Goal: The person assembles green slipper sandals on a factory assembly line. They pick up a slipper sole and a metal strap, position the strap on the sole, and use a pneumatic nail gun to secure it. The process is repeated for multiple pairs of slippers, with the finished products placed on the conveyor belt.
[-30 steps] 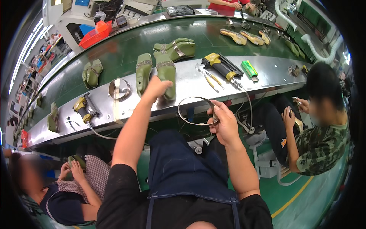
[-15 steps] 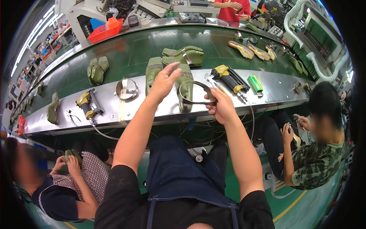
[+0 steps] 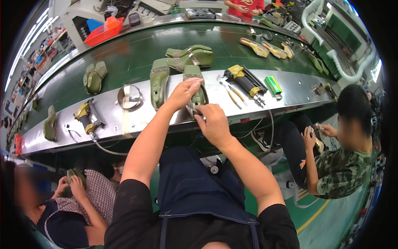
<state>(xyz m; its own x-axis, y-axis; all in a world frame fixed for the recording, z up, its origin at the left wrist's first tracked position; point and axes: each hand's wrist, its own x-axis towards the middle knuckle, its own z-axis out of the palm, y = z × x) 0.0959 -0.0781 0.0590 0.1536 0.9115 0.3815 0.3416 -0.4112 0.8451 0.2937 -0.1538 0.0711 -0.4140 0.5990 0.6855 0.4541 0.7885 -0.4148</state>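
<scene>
An olive-green shoe piece (image 3: 195,85) with a patterned strap lies on the steel ledge in front of the green conveyor belt (image 3: 128,62), its long axis pointing away from the person. The left hand (image 3: 184,92) rests curled on top of it, while the right hand (image 3: 212,120), just nearer the body, pinches its near end. A matching green piece (image 3: 158,83) lies just left, yellow-handled pliers (image 3: 230,92) and a yellow power tool (image 3: 244,79) to the right.
</scene>
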